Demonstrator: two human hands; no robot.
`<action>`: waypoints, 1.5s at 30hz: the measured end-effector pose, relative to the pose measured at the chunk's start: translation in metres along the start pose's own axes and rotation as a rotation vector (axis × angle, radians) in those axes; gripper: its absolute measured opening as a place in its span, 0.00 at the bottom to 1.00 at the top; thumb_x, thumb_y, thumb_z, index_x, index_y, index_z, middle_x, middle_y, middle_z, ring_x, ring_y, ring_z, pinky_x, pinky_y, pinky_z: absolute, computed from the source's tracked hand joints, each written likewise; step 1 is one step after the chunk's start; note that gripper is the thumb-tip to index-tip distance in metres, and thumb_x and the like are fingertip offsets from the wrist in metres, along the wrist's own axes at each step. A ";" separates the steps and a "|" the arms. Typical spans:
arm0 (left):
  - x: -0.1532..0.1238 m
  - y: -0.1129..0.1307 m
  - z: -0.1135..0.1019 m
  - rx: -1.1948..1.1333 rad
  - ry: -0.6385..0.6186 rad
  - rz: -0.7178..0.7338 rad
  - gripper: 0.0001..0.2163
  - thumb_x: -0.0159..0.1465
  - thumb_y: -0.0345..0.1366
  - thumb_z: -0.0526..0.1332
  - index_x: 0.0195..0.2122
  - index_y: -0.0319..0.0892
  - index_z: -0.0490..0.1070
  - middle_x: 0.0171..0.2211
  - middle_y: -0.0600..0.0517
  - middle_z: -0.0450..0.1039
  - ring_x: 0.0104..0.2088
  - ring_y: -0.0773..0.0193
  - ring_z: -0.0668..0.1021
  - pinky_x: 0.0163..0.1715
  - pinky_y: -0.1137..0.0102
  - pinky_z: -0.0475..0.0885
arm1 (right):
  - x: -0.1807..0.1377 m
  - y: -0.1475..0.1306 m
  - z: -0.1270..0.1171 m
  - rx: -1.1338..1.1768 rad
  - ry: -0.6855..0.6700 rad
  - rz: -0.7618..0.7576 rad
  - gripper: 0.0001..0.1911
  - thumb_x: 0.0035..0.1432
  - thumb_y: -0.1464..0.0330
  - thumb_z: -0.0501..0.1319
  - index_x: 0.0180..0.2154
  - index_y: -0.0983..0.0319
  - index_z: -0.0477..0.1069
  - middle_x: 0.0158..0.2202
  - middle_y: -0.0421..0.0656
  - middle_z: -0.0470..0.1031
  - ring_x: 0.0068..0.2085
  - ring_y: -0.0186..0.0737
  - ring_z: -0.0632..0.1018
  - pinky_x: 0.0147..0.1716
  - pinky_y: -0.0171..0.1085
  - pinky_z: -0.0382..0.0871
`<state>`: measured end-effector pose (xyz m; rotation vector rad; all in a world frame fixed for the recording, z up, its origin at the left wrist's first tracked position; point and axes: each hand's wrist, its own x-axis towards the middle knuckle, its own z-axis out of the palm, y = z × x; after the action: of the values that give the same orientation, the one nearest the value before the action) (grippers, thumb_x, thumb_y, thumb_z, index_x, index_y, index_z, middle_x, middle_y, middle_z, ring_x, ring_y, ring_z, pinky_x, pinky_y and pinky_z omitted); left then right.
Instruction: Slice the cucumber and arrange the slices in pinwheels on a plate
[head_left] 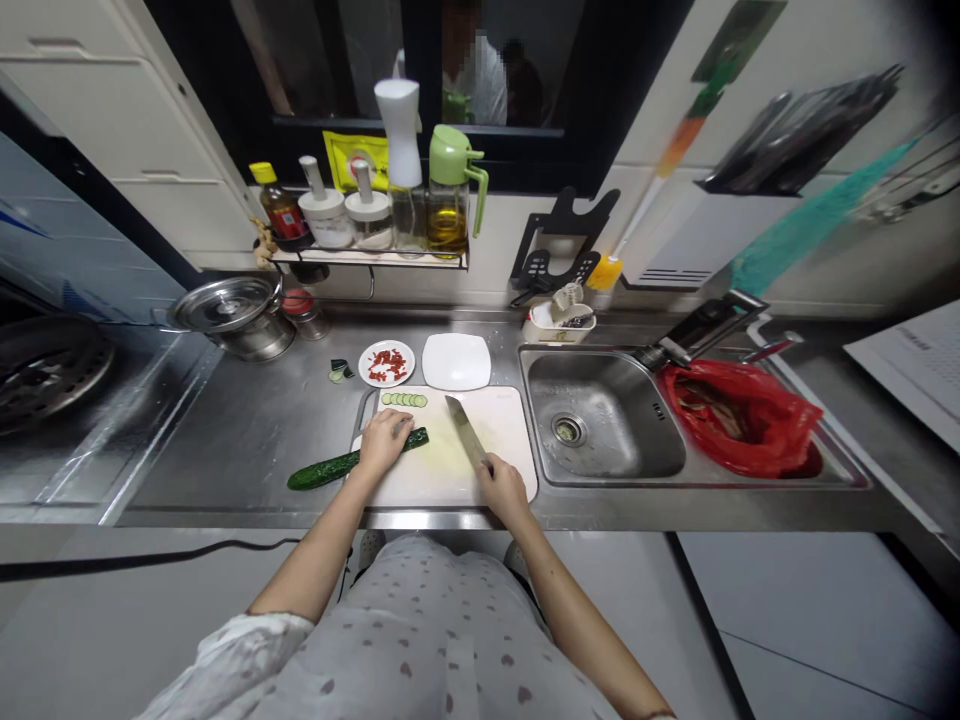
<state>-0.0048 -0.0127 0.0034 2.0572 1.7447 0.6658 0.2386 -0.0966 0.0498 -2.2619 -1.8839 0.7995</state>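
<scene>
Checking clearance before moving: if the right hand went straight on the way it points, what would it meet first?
Most likely the squarish white plate: the knife in the right hand points toward it. The knife's height is unclear, so it might pass above.

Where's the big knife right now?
In the head view, the knife is held in the right hand, over the white cutting board, right of the cucumber.

Centre of frame: left hand (384, 442) holds a cucumber (326, 471) lying partly on the cutting board (514, 425); right hand (504, 490) grips a knife (466, 432), blade apart from the cucumber. Row of slices (403, 400) just above left hand. Sink (630, 435) right of centre.
</scene>
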 end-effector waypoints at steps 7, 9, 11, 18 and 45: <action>-0.005 0.005 -0.003 -0.023 -0.079 0.154 0.13 0.67 0.43 0.55 0.43 0.48 0.78 0.39 0.49 0.76 0.44 0.60 0.75 0.48 0.64 0.67 | 0.003 -0.029 -0.003 -0.113 -0.126 -0.079 0.15 0.65 0.67 0.48 0.47 0.60 0.70 0.41 0.46 0.78 0.40 0.40 0.76 0.34 0.34 0.57; -0.006 0.006 -0.002 -0.039 -0.070 0.178 0.12 0.66 0.43 0.56 0.42 0.48 0.78 0.39 0.49 0.76 0.44 0.60 0.75 0.48 0.64 0.67 | 0.001 -0.037 -0.003 -0.122 -0.129 -0.081 0.15 0.66 0.66 0.49 0.49 0.60 0.68 0.42 0.46 0.78 0.41 0.41 0.77 0.34 0.34 0.58; -0.007 0.005 -0.001 -0.042 -0.081 0.200 0.12 0.66 0.43 0.57 0.42 0.49 0.78 0.40 0.50 0.76 0.44 0.61 0.75 0.49 0.64 0.67 | 0.000 -0.044 -0.003 -0.127 -0.125 -0.082 0.15 0.66 0.66 0.48 0.49 0.60 0.68 0.42 0.47 0.78 0.42 0.42 0.77 0.35 0.35 0.59; -0.008 0.002 0.003 -0.001 -0.139 0.220 0.13 0.67 0.42 0.55 0.44 0.48 0.78 0.41 0.49 0.75 0.44 0.60 0.75 0.49 0.65 0.68 | -0.002 -0.060 -0.001 -0.122 -0.133 -0.111 0.16 0.66 0.67 0.47 0.48 0.63 0.68 0.42 0.50 0.78 0.44 0.44 0.77 0.38 0.36 0.61; -0.009 -0.004 0.010 0.000 -0.055 0.320 0.12 0.68 0.41 0.55 0.43 0.47 0.77 0.39 0.49 0.74 0.42 0.61 0.73 0.43 0.66 0.69 | 0.004 -0.075 0.012 -0.148 -0.198 -0.125 0.15 0.64 0.72 0.47 0.49 0.67 0.67 0.42 0.54 0.78 0.45 0.46 0.78 0.39 0.37 0.65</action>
<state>-0.0035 -0.0207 -0.0082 2.3561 1.3983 0.6908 0.1665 -0.0787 0.0674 -2.1891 -2.2170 0.9245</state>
